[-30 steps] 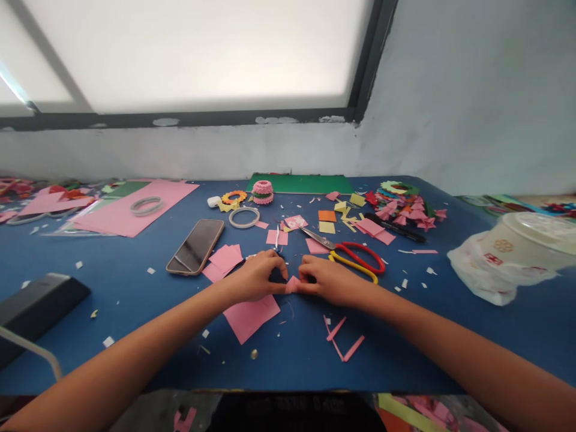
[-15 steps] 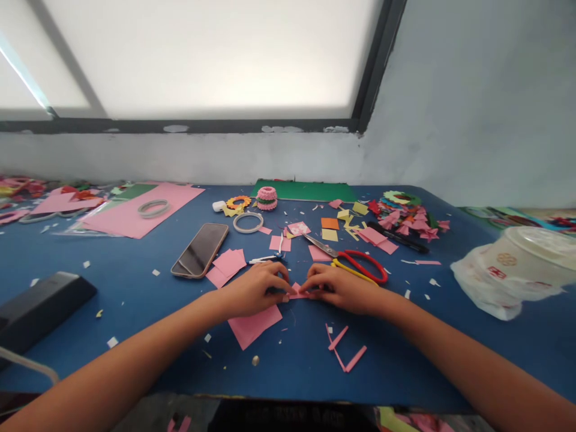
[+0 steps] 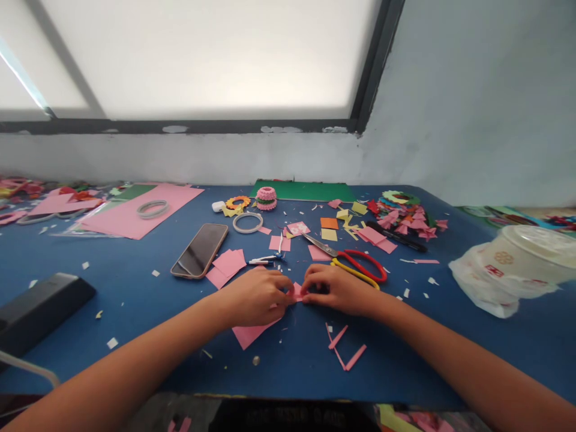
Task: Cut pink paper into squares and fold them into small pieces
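Note:
A small folded piece of pink paper (image 3: 297, 292) lies between my two hands at the middle of the blue table. My left hand (image 3: 260, 294) pinches its left side, thumb and fingers closed. On the other side my right hand (image 3: 335, 289) is closed on the paper's right edge, fingertips bent down. Much of the paper is hidden by the fingers. Under my left hand a larger pink sheet (image 3: 252, 335) sticks out. Scissors with red and yellow handles (image 3: 360, 264) lie just beyond my right hand. A blue-and-white pen-like tool (image 3: 265, 260) rests beyond the left.
A phone (image 3: 200, 251) lies to the left, near rolls of tape (image 3: 248, 222). Narrow pink strips (image 3: 355, 358) are near the front edge. A bagged cup (image 3: 508, 264) stands at right. Paper flowers (image 3: 405, 216) are heaped behind, and a dark box (image 3: 45, 309) sits at far left.
My left hand has shifted slightly right and down, its fingers curling closer over the pink paper. The right hand's fingers have bent more. Other things have stayed put.

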